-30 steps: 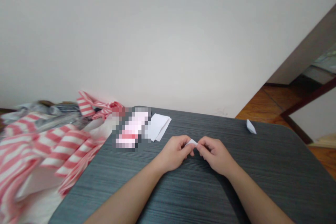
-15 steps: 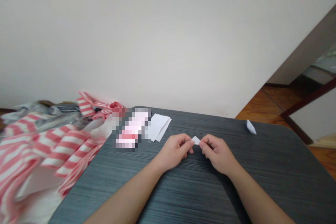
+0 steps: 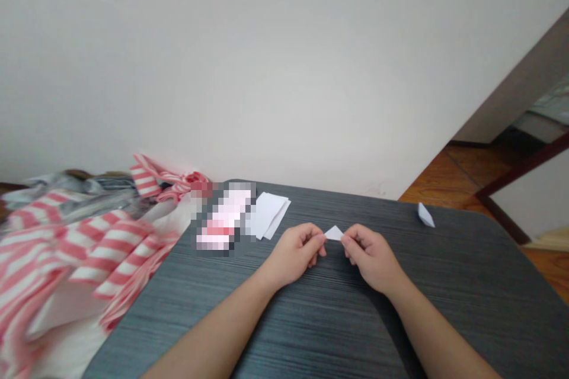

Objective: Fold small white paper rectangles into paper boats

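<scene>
the left hand [image 3: 296, 254] and the right hand [image 3: 371, 260] pinch a small folded white paper [image 3: 333, 233] in their fingertips, over the dark table [image 3: 311, 331]. another folded paper [image 3: 425, 215] lies by the far edge.

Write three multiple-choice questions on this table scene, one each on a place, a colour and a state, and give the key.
1. Where do the white paper sheets lie?
A. On the wooden floor
B. Near the far edge of the table
C. Under a hand

2. What colours are the stripes on the cloth?
A. Blue and white
B. Green and black
C. Pink and white

3. What is the state of the small white paper triangle?
A. Pinched between the left hand and right hand
B. Lying flat on the table
C. Held by one hand alone

Key:
1. B, they sit beside a pixelated patch at the far edge.
2. C, pink bands alternate with white.
3. A, both hands grip its ends.
</scene>
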Tool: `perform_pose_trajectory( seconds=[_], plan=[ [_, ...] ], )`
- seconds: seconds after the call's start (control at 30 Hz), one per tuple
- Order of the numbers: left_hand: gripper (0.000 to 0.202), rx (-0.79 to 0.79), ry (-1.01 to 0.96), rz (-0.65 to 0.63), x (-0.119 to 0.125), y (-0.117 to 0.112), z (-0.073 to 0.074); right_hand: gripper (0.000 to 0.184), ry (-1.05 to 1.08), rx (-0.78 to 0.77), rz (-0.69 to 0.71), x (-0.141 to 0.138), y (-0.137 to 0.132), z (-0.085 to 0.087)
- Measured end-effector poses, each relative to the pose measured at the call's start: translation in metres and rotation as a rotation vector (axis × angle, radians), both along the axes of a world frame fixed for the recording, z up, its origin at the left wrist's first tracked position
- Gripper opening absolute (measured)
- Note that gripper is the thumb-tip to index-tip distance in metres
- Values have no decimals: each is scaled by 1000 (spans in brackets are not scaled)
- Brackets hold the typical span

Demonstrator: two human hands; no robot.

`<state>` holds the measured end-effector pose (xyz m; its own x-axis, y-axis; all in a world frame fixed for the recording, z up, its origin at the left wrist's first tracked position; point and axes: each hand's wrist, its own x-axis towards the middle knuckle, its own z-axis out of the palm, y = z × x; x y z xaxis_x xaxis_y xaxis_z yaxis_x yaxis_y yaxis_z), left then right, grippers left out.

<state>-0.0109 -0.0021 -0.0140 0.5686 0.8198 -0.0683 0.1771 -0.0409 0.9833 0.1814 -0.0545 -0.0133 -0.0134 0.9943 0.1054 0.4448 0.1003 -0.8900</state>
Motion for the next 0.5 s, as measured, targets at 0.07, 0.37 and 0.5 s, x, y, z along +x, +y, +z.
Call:
perform_pose_trajectory(
  seconds=[0.07,0.37,0.5],
  plan=[
    [30,-7,-21,10,0,1,-2,24,16,-9,-17,2,0,0],
    [27,-42,-83,5,0,0,3,23,32,-22,-2,2,1,-1],
    [28,-11,-32,-5,-1,0,6,24,33,-24,15,1,1,-1]
  ],
)
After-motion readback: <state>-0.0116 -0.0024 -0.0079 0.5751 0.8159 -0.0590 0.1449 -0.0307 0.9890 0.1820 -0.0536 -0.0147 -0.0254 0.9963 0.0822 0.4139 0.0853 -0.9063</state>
